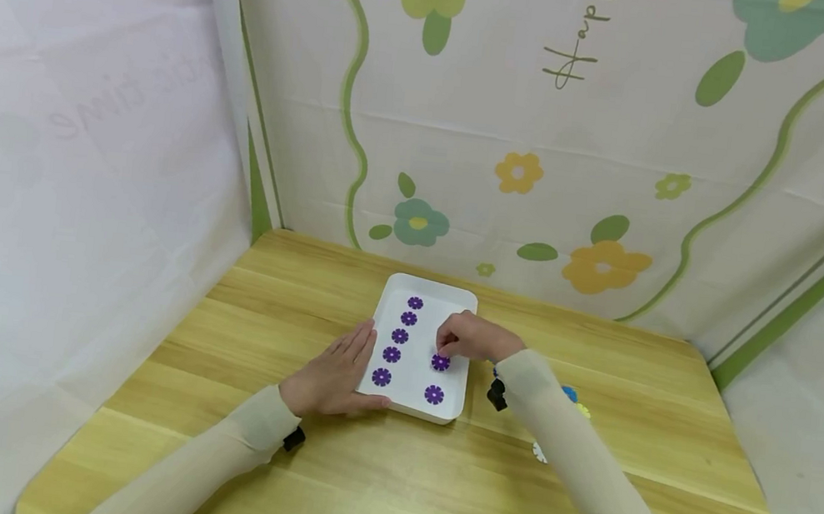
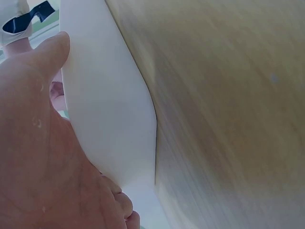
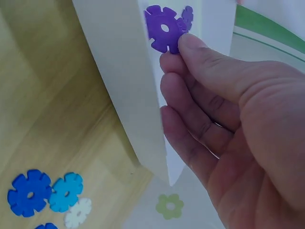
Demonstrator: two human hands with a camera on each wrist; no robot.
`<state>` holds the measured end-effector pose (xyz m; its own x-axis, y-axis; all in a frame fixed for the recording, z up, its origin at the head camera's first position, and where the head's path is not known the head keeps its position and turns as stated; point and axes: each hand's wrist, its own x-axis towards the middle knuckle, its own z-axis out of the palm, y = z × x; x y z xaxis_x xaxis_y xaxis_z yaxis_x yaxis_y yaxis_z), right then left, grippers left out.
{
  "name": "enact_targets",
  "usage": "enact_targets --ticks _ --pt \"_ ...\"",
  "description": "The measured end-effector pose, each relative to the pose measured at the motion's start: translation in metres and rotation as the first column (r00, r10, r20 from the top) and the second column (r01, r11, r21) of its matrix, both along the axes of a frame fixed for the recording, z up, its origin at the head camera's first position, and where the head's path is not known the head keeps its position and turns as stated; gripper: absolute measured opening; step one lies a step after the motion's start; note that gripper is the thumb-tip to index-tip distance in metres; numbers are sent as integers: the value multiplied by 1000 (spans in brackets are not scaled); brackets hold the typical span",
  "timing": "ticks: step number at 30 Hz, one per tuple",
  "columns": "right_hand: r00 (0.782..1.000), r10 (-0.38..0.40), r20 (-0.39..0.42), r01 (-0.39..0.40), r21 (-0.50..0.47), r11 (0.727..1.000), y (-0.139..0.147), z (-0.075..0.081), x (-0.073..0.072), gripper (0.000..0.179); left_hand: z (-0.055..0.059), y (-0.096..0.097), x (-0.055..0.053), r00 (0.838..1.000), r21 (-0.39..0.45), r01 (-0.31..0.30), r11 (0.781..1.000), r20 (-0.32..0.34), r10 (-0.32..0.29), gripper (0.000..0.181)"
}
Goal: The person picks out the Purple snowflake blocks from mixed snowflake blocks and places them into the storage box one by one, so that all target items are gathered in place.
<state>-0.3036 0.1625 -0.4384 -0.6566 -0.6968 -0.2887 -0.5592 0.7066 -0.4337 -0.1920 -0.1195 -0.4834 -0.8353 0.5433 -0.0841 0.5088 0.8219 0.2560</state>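
A shallow white tray [image 1: 416, 396] holds several purple flower-shaped plastic discs. One column of them, with a purple disc [image 1: 399, 336] in its middle, runs along the left side. On the right side, another purple disc [image 1: 433, 395] lies near the front. Just behind it, my right hand [image 1: 475, 336] pinches a purple disc [image 3: 156, 34] between thumb and fingertips, low over the tray floor. My left hand [image 1: 335, 370] rests against the tray's left front corner, fingers straight along the side wall and thumb on the front rim. In the left wrist view, the tray's outer wall [image 2: 107, 95] shows beside this hand.
Right of the tray, partly behind my right forearm, loose discs lie on the wooden table [image 1: 387, 489]: a blue disc [image 1: 569, 394], a yellow disc [image 1: 583, 411] and a white disc [image 1: 539, 453]. A flower-printed cloth [image 1: 465, 112] hangs behind the table.
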Motion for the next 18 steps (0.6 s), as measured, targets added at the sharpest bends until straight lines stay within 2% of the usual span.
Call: enact_targets --ticks 12,18 --pt "998 -27 -50 30 60 998 -3 -13 3 8 1 1 1 1000 -1 -3 1000 4 3 119" --pt "996 6 -88 -1 54 999 0 -8 4 7 0 1 0 1000 10 -4 1000 -4 4 118"
